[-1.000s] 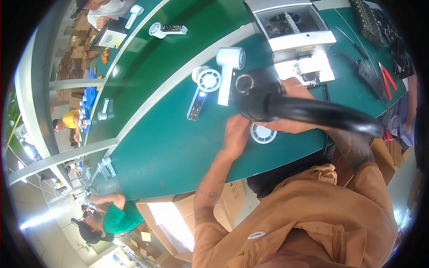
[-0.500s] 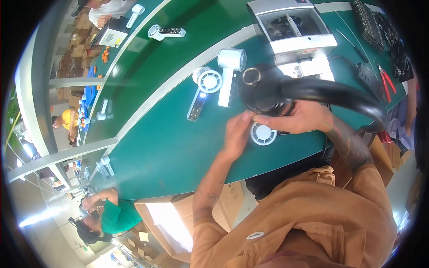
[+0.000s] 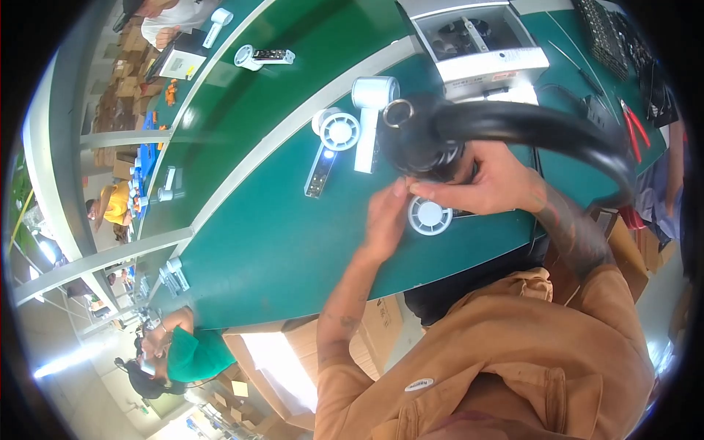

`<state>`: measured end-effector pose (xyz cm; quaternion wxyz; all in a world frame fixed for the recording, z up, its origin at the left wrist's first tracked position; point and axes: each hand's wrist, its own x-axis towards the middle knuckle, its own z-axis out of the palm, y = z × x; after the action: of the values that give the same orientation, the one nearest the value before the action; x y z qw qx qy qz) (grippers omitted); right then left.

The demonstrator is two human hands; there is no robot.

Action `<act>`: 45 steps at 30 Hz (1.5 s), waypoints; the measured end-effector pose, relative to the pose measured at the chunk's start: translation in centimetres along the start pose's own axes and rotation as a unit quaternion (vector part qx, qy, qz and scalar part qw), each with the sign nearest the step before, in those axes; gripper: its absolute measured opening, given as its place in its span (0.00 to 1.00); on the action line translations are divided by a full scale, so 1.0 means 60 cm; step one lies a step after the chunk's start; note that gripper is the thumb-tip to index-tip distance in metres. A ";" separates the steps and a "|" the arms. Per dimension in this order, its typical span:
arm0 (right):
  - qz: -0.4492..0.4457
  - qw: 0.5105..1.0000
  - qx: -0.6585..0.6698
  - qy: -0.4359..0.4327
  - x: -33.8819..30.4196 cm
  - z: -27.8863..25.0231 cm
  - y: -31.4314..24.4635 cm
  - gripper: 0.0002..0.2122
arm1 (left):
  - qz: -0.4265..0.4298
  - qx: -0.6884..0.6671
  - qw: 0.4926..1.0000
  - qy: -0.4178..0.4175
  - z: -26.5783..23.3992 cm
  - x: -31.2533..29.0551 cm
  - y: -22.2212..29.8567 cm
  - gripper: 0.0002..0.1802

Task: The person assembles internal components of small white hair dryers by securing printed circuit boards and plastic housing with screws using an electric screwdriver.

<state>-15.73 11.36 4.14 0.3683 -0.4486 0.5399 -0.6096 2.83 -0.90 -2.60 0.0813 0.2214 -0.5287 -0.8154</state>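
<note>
From the head camera, a grey open-topped box [image 3: 469, 44] stands at the far edge of the green bench [image 3: 279, 242]; dark parts lie in it, too small to tell apart. Cardboard boxes [image 3: 367, 330] sit under the near edge of the bench, their contents out of sight.

The right hand [image 3: 491, 183] has its fingers curled round the underside of a black hand tool [image 3: 425, 143] with a thick black hose [image 3: 543, 128] arching off to the right; a small metal ring [image 3: 398, 112] shows at the tool's top. The left hand [image 3: 385, 220] reaches up beside it, fingers half bent, fingertips touching the tool's lower edge and the right thumb; whether it grips anything I cannot tell. Just below the two hands a round white fan disc [image 3: 430, 215] lies flat on the bench, partly covered by the right hand.

To the left lie a second white fan [image 3: 339, 130], a white tube [image 3: 372, 117] and a long dark strip with a blue light [image 3: 320, 171]. Red-handled pliers [image 3: 635, 123] lie far right. The hose crosses in front of the box and hides part of the bench behind it. Another person in green [image 3: 187, 352] bends at the lower left.
</note>
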 end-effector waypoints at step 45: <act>-0.033 0.998 0.046 -0.017 -0.004 0.001 0.036 0.17 | -0.048 0.055 0.997 -0.026 0.000 0.001 0.005 0.40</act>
<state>-15.68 11.25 1.96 0.3775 -0.4586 0.4902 -0.6379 2.75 -1.08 -2.35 0.0163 0.2295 -0.5634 -0.7935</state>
